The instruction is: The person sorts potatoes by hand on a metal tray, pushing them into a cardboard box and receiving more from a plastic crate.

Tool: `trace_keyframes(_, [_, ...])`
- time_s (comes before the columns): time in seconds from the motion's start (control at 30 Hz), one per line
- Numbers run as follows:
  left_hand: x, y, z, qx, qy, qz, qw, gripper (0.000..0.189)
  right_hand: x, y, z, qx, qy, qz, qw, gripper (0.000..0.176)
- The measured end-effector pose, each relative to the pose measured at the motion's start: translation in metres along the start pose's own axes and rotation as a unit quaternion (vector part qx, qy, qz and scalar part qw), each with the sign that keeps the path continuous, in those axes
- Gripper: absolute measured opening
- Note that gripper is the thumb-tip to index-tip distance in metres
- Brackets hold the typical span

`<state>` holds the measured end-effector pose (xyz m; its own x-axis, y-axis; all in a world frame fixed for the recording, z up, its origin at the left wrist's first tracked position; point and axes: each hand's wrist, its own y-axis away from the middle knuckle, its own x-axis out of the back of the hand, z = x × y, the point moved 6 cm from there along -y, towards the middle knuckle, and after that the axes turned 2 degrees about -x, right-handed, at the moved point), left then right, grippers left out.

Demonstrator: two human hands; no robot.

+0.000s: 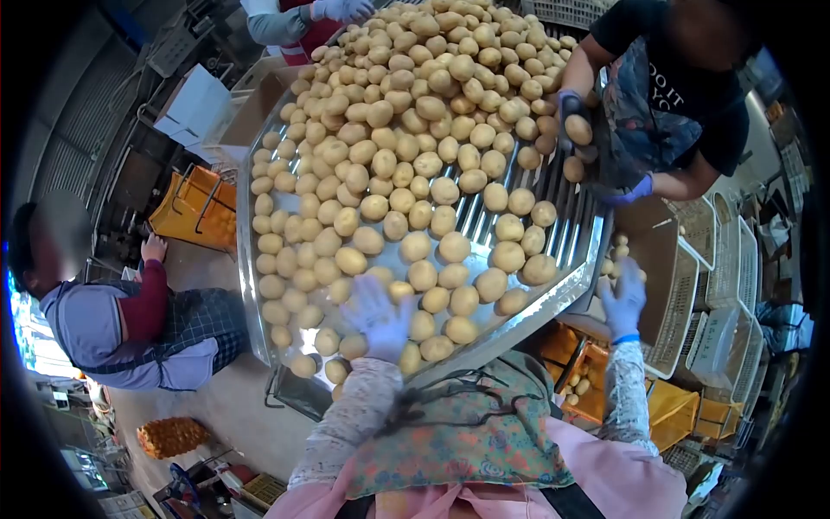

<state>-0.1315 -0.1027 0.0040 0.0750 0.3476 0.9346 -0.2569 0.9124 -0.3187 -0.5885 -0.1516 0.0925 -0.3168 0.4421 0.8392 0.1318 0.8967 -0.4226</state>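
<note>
A large heap of potatoes (415, 112) covers the metal sorting table (553, 303) before me. My left hand (378, 318), in a pale purple glove, lies with fingers spread over potatoes near the table's front edge. It touches some of them and grips none that I can see. My right hand (624, 298), gloved the same way, is off the table's right corner, above a cardboard box (650, 259) with potatoes in it. Its fingers are stretched out and apart, and no potato shows in it.
At the right, a co-worker's gloved hand (572, 108) is beside a potato. Another person (130, 320) stands at the left near an orange crate (197, 208). White plastic crates (722, 337) stack at the right. A full mesh sack (173, 437) lies on the floor.
</note>
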Motion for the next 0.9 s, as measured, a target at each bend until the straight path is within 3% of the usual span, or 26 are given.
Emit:
trace_keyframes(0.03, [0.017, 0.004, 0.009, -0.004, -0.002, -0.003, 1.0, 0.076, -0.024, 0.005, -0.01, 0.087, -0.06, -0.015, 0.994, 0.044])
trace_keyframes(0.07, [0.026, 0.007, 0.024, -0.08, 0.067, -0.044, 0.994, 0.077, -0.037, 0.002, -0.036, 0.091, -0.134, -0.083, 0.983, 0.042])
trace_keyframes(0.1, [0.03, 0.01, 0.036, -0.154, 0.135, -0.082, 0.975, 0.077, -0.052, 0.008, -0.054, 0.204, -0.073, -0.113, 0.97, 0.043])
trace_keyframes(0.13, [0.033, 0.014, 0.027, -0.155, 0.131, -0.076, 0.976, 0.077, -0.055, 0.005, -0.078, 0.172, -0.096, -0.117, 0.973, 0.047])
trace_keyframes(0.2, [0.034, 0.046, -0.004, -0.237, 0.128, -0.157, 0.95, 0.072, -0.083, 0.017, -0.102, 0.219, -0.05, -0.209, 0.952, 0.058])
trace_keyframes(0.27, [0.036, 0.077, -0.049, -0.197, 0.119, -0.173, 0.958, 0.068, -0.102, 0.028, -0.127, 0.251, -0.026, -0.249, 0.935, 0.061])
trace_keyframes(0.33, [0.043, 0.089, -0.082, -0.153, 0.116, -0.191, 0.962, 0.063, -0.108, 0.036, -0.159, 0.246, -0.084, -0.266, 0.928, 0.063])
trace_keyframes(0.4, [0.053, 0.088, -0.101, -0.135, 0.004, -0.177, 0.975, 0.059, -0.129, 0.051, -0.196, 0.305, -0.075, -0.344, 0.885, 0.064])
trace_keyframes(0.43, [0.047, 0.088, -0.101, -0.135, 0.007, -0.177, 0.975, 0.059, -0.133, 0.055, -0.213, 0.317, -0.096, -0.317, 0.888, 0.059])
trace_keyframes(0.53, [0.04, 0.078, -0.102, -0.018, -0.005, -0.097, 0.995, 0.061, -0.158, 0.066, -0.259, 0.372, -0.136, -0.287, 0.872, 0.049])
trace_keyframes(0.63, [0.035, 0.069, -0.058, -0.038, 0.098, -0.118, 0.987, 0.061, -0.16, 0.082, -0.279, 0.449, -0.19, -0.262, 0.833, 0.037])
trace_keyframes(0.67, [0.042, 0.063, -0.044, -0.097, 0.063, -0.134, 0.984, 0.062, -0.157, 0.086, -0.283, 0.485, -0.222, -0.238, 0.812, 0.032])
trace_keyframes(0.7, [0.038, 0.053, -0.052, -0.096, 0.063, -0.134, 0.984, 0.062, -0.159, 0.08, -0.278, 0.486, -0.222, -0.238, 0.811, 0.032])
trace_keyframes(0.77, [0.03, 0.037, -0.071, -0.159, 0.049, -0.127, 0.978, 0.062, -0.154, 0.065, -0.248, 0.504, -0.345, -0.278, 0.742, 0.03])
trace_keyframes(0.83, [0.027, 0.013, -0.076, -0.134, 0.026, -0.098, 0.986, 0.063, -0.133, -0.002, -0.219, 0.38, -0.087, -0.389, 0.835, 0.027])
trace_keyframes(0.87, [0.019, 0.0, -0.079, -0.113, 0.018, -0.099, 0.989, 0.065, -0.147, -0.018, -0.164, 0.266, -0.132, -0.215, 0.93, 0.027])
trace_keyframes(0.9, [-0.001, -0.009, -0.08, -0.096, -0.04, -0.029, 0.994, 0.069, -0.1, -0.048, -0.153, 0.23, -0.121, -0.085, 0.962, 0.04])
